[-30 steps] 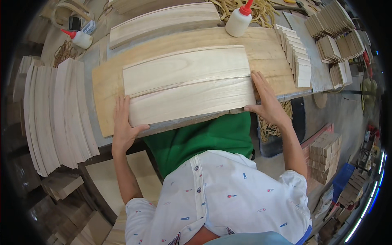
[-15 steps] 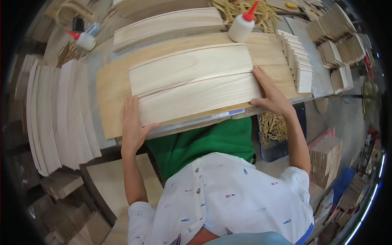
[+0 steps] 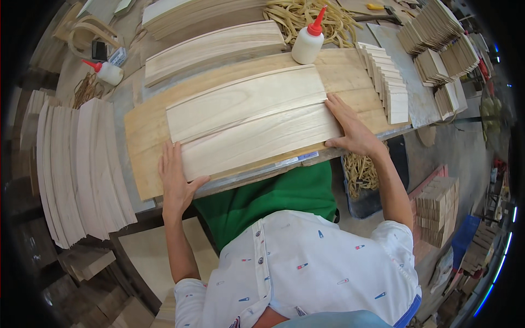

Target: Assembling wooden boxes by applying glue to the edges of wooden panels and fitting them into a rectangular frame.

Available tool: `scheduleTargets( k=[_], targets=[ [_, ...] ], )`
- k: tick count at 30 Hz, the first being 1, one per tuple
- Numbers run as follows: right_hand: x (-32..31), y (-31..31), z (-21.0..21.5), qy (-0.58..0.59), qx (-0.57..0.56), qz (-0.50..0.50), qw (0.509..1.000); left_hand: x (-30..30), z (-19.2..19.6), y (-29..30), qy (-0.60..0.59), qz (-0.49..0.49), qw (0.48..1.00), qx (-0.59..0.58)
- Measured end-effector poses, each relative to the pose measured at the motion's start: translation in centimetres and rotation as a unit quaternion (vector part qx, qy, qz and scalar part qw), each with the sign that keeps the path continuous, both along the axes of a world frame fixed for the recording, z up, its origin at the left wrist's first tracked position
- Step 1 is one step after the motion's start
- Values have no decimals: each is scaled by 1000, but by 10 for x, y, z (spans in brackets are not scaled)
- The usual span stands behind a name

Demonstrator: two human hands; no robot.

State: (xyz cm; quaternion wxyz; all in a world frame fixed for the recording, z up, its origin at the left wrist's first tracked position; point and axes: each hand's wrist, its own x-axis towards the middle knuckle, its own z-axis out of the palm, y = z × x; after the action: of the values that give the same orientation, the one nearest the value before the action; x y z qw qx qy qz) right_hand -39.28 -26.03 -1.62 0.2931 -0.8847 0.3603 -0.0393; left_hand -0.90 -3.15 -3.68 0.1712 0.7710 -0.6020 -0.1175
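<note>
Two pale, thin wooden boards lie side by side, long edges together, on a larger yellowish wooden board (image 3: 143, 158). My left hand (image 3: 176, 177) grips the left end of the near board (image 3: 257, 139), its thumb at the front edge and fingers along the end. At the opposite end my right hand (image 3: 353, 128) holds the same board, fingertips near the seam and thumb at the front corner. The far board (image 3: 246, 101) rests against the near one's back edge. Behind it stands a white glue bottle (image 3: 308, 45) with a red nozzle.
Thin wooden slats (image 3: 385, 82) stand in a leaning row at right, with more stacked pieces (image 3: 432, 27) beyond. Long boards (image 3: 82, 169) are stacked at left, near a second glue bottle (image 3: 109, 73). Rubber bands (image 3: 333, 22) are heaped at the back; others fill a dark tray (image 3: 358, 175) below.
The view has shifted slightly, so the table sits a little lower and more of its back shows. Both hands keep their places at the near board's ends.
</note>
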Motion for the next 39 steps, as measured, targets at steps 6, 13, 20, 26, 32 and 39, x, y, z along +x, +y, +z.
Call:
scheduleTargets(
  k=[6, 13, 20, 26, 32, 39],
  targets=[
    [11, -18, 2, -112, 64, -127, 983, -2, 7, 1, 25, 17, 1000, 0],
    [71, -104, -27, -336, 125, -240, 902, -7, 17, 1, 91, 36, 992, -73],
    [97, -129, -36, -330, 113, -232, 908, -8, 18, 29, 126, 86, 981, -118],
    [91, -107, -3, -346, 94, -198, 912, -34, 24, 0, 94, 54, 972, -209],
    [113, 4, 50, -272, 140, -19, 952, -102, 34, -69, 539, -14, 804, -250],
    [119, 59, 22, -514, 345, -102, 778, -124, 36, -95, 785, 16, 584, -206]
  ],
)
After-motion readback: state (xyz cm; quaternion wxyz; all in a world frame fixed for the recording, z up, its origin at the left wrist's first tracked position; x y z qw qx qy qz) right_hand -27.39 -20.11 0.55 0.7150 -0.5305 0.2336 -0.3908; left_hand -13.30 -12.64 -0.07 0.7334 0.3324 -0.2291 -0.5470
